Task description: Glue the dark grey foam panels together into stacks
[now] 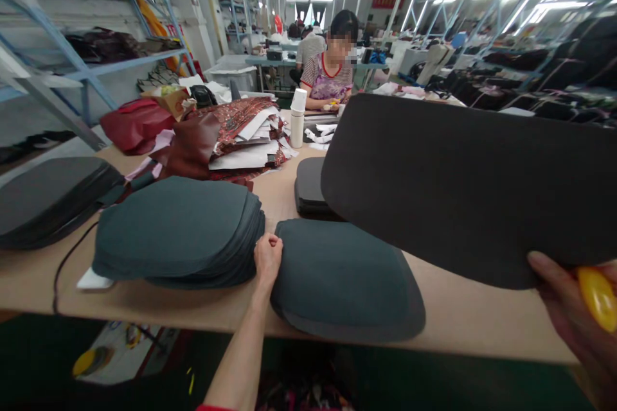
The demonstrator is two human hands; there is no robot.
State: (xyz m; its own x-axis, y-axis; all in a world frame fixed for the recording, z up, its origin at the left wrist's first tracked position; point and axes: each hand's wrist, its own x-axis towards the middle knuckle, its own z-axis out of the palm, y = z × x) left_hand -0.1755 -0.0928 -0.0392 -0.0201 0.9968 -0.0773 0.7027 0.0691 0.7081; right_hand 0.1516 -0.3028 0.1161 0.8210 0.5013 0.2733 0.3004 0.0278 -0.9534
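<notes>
My left hand (pixel 267 258) is closed, its fingers pinching the edge of a tall stack of dark grey shaped fabric pieces (pixel 178 228) on the wooden table (pixel 472 314). My right hand (pixel 576 311) is raised at the lower right, gripping a large dark grey panel (pixel 463 186) held up in the air, together with a yellow object (pixel 598 298) I cannot make out. Beneath the panel lies a lower pile of the same grey pieces (pixel 344 279). A smaller black stack (pixel 309 187) sits behind it.
Another dark stack (pixel 48 196) lies at far left, with a black cable (pixel 67 257) beside it. Brown and patterned leather pieces (pixel 226 135) and a white cup stack (pixel 297 117) are behind. A seated person (pixel 330 74) works opposite. Blue shelving (pixel 91 64) stands left.
</notes>
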